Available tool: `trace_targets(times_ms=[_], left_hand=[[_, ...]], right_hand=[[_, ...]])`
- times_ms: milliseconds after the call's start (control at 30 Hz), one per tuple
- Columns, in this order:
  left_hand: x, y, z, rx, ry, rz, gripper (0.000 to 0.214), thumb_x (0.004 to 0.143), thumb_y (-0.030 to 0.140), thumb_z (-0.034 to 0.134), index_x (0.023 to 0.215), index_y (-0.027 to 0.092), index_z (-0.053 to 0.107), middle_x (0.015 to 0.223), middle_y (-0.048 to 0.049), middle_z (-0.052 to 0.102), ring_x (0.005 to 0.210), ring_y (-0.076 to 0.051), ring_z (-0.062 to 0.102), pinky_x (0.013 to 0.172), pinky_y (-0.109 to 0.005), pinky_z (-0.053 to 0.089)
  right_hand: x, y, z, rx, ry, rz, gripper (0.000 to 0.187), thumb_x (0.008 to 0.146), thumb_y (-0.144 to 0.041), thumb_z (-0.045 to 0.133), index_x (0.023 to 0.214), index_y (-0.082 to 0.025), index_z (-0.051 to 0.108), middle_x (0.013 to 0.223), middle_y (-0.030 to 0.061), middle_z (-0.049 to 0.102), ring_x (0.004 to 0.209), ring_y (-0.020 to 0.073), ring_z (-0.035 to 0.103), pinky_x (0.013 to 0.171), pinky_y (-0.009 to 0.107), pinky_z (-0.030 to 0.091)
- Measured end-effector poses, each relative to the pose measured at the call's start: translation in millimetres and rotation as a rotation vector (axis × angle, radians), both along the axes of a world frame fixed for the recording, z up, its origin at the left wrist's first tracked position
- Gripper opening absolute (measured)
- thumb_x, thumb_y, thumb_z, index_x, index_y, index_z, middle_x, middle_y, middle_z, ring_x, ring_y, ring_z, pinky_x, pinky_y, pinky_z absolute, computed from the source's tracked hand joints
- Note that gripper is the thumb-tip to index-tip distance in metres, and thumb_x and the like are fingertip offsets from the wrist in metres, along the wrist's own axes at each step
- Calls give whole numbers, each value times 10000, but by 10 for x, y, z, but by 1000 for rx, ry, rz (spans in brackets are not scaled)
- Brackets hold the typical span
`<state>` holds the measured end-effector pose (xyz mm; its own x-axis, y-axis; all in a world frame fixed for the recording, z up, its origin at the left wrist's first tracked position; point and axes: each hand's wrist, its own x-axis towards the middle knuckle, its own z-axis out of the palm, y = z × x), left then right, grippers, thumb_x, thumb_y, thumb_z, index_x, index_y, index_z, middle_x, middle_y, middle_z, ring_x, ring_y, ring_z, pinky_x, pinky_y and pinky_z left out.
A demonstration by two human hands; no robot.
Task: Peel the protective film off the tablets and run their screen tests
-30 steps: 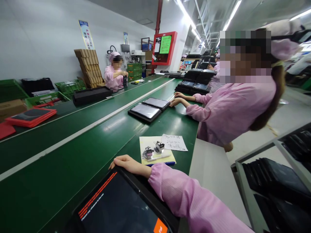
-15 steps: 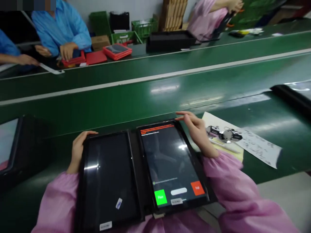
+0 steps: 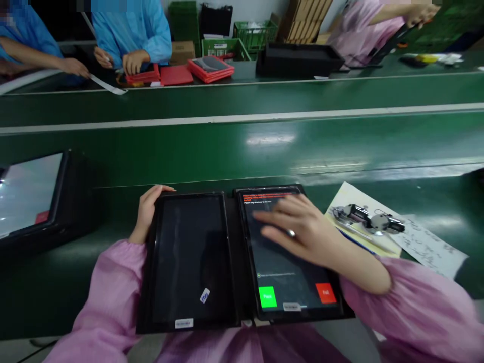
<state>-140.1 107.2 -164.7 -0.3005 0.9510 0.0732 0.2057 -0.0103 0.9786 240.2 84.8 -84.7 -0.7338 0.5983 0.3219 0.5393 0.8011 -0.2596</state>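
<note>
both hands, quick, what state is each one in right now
Left hand: curled around the upper left corner of the dark-screened tablet; grip unclear.
Right hand: open over the lit tablet, nothing visibly held; contact unclear.

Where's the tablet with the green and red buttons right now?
In the head view, the lit tablet sits low, just right of centre, beside the dark-screened tablet on its left; the right hand is over its upper part.
</note>
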Motion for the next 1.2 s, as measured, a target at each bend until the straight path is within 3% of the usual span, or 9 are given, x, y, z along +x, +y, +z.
trace_targets(times_ms=[100,267,367,467,567,733,967,1100,1200], left_hand=[[0,-12,7,2,-21,-4,330,887,453,579,828,204,787,928,-65,776,904,-246,698,771,-327,557],[-10,-12,-34,-26,-103,-3,358,882,502,613,831,202,803,944,-73,787,898,-253,711,782,-336,567],[-25,-9,-65,-41,-166,-3,351,861,518,653,830,203,805,938,-74,788,885,-252,713,774,-332,563],[-40,-13,-90,-42,-198,-6,347,854,519,668,827,201,806,949,-70,782,901,-238,710,784,-309,552],[-50,-16,-101,-40,-197,-18,366,866,531,660,844,198,809,960,-67,777,897,-229,705,770,-298,546],[-53,-20,-102,-29,-173,-32,373,864,529,661,859,186,808,979,-74,786,942,-245,720,825,-312,563],[-40,9,-81,11,-59,-13,374,893,503,608,822,191,799,923,-71,791,880,-242,726,798,-336,581],[-52,-109,1,101,106,37,354,964,458,557,890,193,780,1021,-63,783,1021,-231,711,937,-339,559],[-72,-377,169,278,303,107,267,1015,397,591,1056,201,767,1115,-29,771,1097,-210,695,1006,-347,534]], right_hand=[[-99,319,-84,100,-92,-158,501,1119,-551,452,1299,-199,760,969,107,660,913,263,586,802,415,399],[-122,123,-34,65,-88,-18,460,1117,-529,482,998,-247,825,875,75,653,824,216,624,766,392,445],[-35,32,21,28,-21,-71,382,1120,-475,509,1103,-226,798,839,62,678,738,179,664,686,339,493],[-1,134,-24,32,-112,-201,483,1129,-528,435,1247,-201,771,879,83,713,675,178,678,563,312,474],[-13,268,-92,7,-230,-224,526,1121,-559,417,1238,-206,789,919,90,740,640,172,688,511,290,471],[-32,280,-60,-28,-305,-240,366,1088,-458,551,1251,-233,790,944,57,803,577,160,703,445,253,454],[-72,290,-58,-32,-360,-314,283,1040,-442,672,1243,-293,800,856,23,810,618,200,734,472,257,439],[-84,216,-55,-70,-331,-370,308,1018,-477,702,1253,-297,788,1004,54,812,817,271,763,568,298,451],[7,-84,22,-2,-196,-167,257,1069,-395,638,1219,-227,763,1043,76,768,897,243,709,707,330,476]])
